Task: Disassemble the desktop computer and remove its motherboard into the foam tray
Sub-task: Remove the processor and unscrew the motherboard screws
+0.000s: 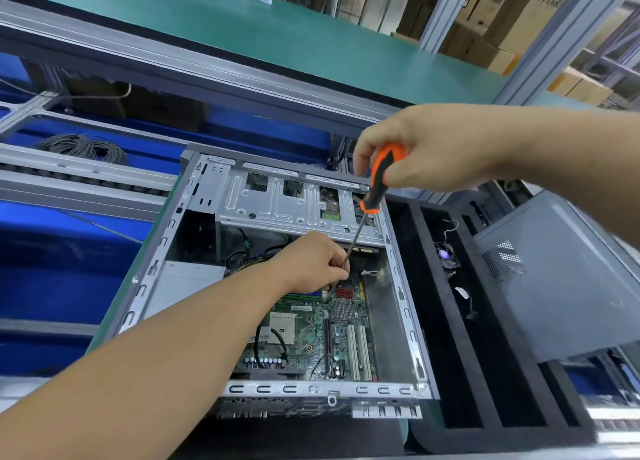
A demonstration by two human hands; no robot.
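The right hand (429, 147) grips the orange-and-black screwdriver (363, 217), and the left hand (311, 262) pinches its thin metal shaft. The flat green motherboard (311, 335) lies inside the open metal computer case (398, 286), beside the black foam tray (485, 373).

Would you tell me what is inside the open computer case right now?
A green motherboard, cables and a silver drive cage show in the case. The left hand covers the screwdriver tip and any screw beneath.

Screwdriver (367, 213) tip hidden behind left hand (311, 265) fingers.
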